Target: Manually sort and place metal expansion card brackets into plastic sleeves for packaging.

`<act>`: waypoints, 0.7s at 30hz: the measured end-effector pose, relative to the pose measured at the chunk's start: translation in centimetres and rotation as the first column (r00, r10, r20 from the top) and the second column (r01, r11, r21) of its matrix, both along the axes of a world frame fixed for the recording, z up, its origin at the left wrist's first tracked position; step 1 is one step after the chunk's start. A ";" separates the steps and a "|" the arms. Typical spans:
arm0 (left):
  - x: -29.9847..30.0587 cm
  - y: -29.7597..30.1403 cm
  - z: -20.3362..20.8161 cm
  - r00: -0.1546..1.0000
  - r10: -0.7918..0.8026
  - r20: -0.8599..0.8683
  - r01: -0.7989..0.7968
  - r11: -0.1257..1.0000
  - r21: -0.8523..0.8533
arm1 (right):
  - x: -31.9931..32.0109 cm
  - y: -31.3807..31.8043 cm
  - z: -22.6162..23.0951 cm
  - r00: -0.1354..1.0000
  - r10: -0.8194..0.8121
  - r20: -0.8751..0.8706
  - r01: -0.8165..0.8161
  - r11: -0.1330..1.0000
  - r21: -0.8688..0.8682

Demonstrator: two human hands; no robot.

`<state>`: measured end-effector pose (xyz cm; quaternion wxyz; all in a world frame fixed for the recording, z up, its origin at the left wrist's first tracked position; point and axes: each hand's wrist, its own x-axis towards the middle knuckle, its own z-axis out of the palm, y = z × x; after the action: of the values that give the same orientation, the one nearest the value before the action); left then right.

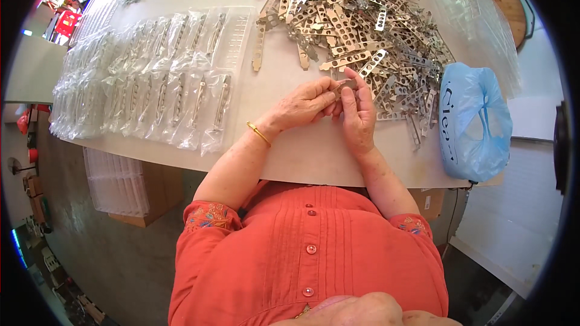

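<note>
My left hand (307, 102) and my right hand (360, 119) meet over the table, in front of a large heap of perforated metal brackets (338, 21). Both sets of fingers are closed around a small metal bracket (345, 86), mostly hidden by the fingertips. To the left of my hands lies a transparent plastic tray (237, 39) bearing rows of metal brackets (198, 101) in thin plastic sleeves. A few loose brackets (258, 45) lie between tray and heap.
A knotted blue plastic bag (474, 124) stands at the table's right edge. Transparent plastic sheets (477, 24) lie at the far right, near a round wooden stool (498, 0). Below the table on the left, stacked plastic trays (115, 181) rest by a cardboard box (163, 193).
</note>
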<state>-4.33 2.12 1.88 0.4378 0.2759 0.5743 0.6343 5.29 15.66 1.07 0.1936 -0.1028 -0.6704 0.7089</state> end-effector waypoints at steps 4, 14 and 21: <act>-0.1 0.0 0.1 1.000 -0.026 -0.008 0.026 1.000 0.017 | 0.0 0.1 -0.2 0.999 0.025 -0.033 -0.026 0.999 -0.037; 0.1 0.1 0.1 0.999 -0.012 -0.045 0.011 1.000 -0.017 | 0.2 0.4 -0.5 0.999 0.025 -0.037 -0.028 0.996 -0.083; 0.1 0.1 -0.3 0.997 -0.021 -0.079 0.020 1.000 -0.009 | 0.3 0.3 -0.7 0.998 0.030 -0.055 -0.034 0.997 -0.073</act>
<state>-4.22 2.23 1.60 0.4225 0.3049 0.5908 0.6161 5.60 15.99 0.40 0.1963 -0.0801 -0.6397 0.7388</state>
